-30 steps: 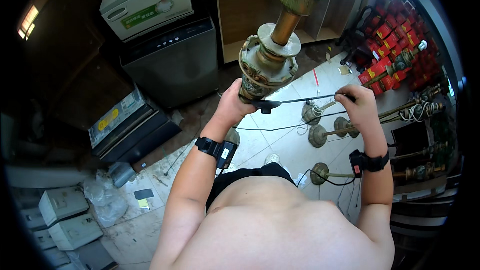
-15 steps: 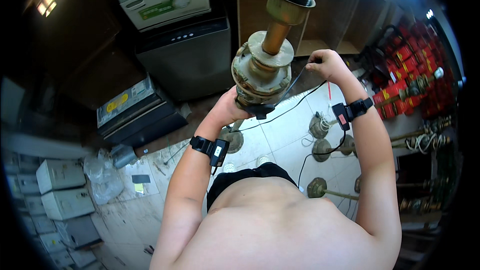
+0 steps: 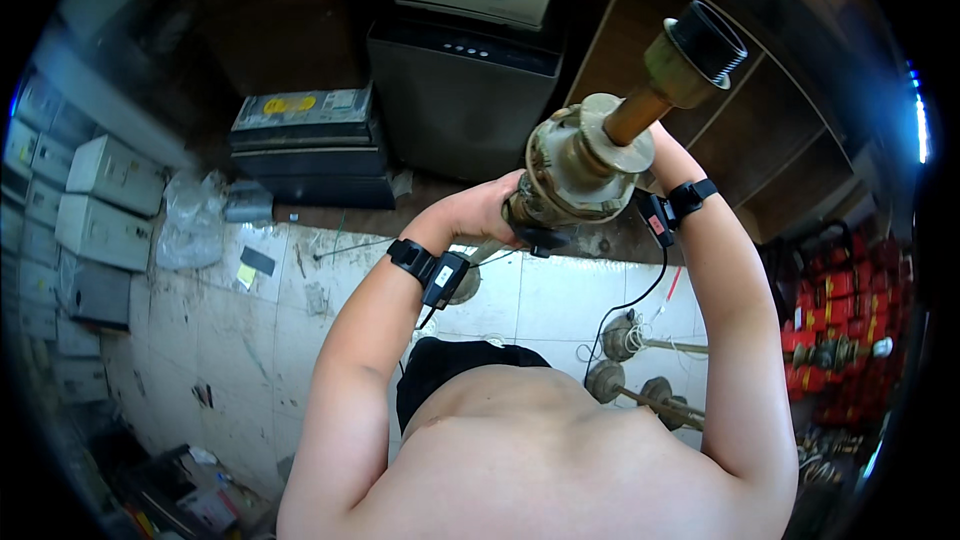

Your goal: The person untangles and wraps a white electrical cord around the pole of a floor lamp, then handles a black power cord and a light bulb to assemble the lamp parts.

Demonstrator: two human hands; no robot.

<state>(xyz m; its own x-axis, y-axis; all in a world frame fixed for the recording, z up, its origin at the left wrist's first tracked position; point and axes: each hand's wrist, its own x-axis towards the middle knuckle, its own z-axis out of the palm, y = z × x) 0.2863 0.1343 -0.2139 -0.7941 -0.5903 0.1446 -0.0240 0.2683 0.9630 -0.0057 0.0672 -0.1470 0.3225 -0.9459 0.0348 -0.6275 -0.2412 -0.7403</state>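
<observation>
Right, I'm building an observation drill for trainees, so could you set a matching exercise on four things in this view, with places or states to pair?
1. left hand
2. red boxes
3. clear plastic bag
4. white appliance

A. on the floor at picture left
B. bears a green label
C. gripping the ornate stand
D. piled at picture right

Pairs: 1-C, 2-D, 3-A, 4-B

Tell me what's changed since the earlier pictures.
The right hand, earlier out to the right holding a black cord, has moved in behind the ornate post, mostly hidden; whether it still holds the cord can't be seen. The view turned left. The left hand still grips the post.
</observation>
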